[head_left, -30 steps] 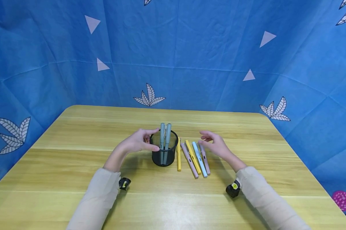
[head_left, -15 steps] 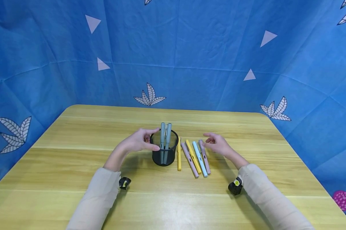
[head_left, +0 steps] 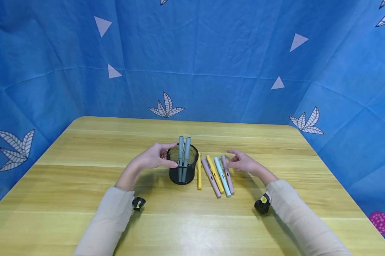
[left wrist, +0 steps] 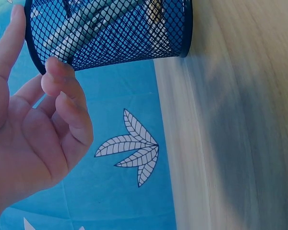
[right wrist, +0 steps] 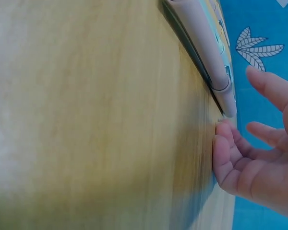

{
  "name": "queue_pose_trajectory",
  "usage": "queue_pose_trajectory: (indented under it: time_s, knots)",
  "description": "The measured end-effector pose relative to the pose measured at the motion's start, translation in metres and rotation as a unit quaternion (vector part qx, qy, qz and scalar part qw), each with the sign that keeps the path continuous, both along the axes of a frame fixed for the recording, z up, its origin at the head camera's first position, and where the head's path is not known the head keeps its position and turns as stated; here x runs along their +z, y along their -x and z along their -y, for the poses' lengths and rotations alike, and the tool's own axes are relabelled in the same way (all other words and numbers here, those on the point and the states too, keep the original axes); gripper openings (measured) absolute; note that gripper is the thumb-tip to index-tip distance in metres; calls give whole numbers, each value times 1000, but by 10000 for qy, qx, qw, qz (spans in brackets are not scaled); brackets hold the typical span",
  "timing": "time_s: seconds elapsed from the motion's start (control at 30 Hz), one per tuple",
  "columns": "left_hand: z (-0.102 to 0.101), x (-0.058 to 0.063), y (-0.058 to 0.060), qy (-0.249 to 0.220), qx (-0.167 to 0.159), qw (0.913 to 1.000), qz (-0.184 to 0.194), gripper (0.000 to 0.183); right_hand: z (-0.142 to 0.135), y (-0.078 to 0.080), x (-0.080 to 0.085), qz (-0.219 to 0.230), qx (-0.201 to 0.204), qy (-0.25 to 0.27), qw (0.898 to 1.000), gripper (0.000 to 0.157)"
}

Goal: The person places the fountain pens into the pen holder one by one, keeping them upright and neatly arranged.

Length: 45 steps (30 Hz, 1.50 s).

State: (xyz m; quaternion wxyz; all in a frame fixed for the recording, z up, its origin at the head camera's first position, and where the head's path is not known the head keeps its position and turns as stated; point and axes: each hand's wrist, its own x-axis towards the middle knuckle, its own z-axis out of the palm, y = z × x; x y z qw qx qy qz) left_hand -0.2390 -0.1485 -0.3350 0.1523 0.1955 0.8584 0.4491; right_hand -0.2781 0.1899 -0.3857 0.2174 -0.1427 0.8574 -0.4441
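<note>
A black mesh pen holder [head_left: 174, 176] stands upright with two grey-green pens [head_left: 187, 151] leaning in it. My left hand [head_left: 152, 156] holds its rim from the left, thumb at the near side and fingers at the far side. In the left wrist view the fingertips [left wrist: 57, 76] lie at the mesh. Right of the holder lie a yellow pen [head_left: 199, 174], a light purple pen [head_left: 210, 177], a second yellow pen [head_left: 215, 174], a light blue pen [head_left: 222, 177] and another purple pen [head_left: 228, 176]. My right hand [head_left: 243, 163] hovers by that last pen's far end, fingers loosely bent, holding nothing.
The wooden table [head_left: 192, 227] has rounded far corners. A blue patterned curtain [head_left: 192, 53] hangs behind it and along both sides. Black wrist cameras [head_left: 262, 204] sit at both cuffs.
My right hand has shifted slightly right and nearer, uncovering the far end of the rightmost purple pen, and its fingers have spread a little. The left hand, holder and pens stay put.
</note>
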Motion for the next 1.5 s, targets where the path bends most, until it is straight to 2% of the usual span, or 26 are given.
queue_pose_trajectory:
  time_s: [0.2,0.47,0.8,1.1,1.5]
  knots:
    - [0,-1,0,-33,-27,10000,-38,78,0,3,1,311,173,106,9993,78]
    - [0,0,0,-32,-67,10000,-47,78,-1,9,2,599,245,-41,9979,83]
    - [1,0,-1,-50,-42,10000,-65,79,3,12,6,682,404,-183,9967,86]
    - [-1,1,-1,-10,-21,10000,-7,79,4,15,8,870,579,-316,9940,83]
    - [0,0,0,-7,-20,10000,-27,78,6,14,11,724,531,-633,9939,72]
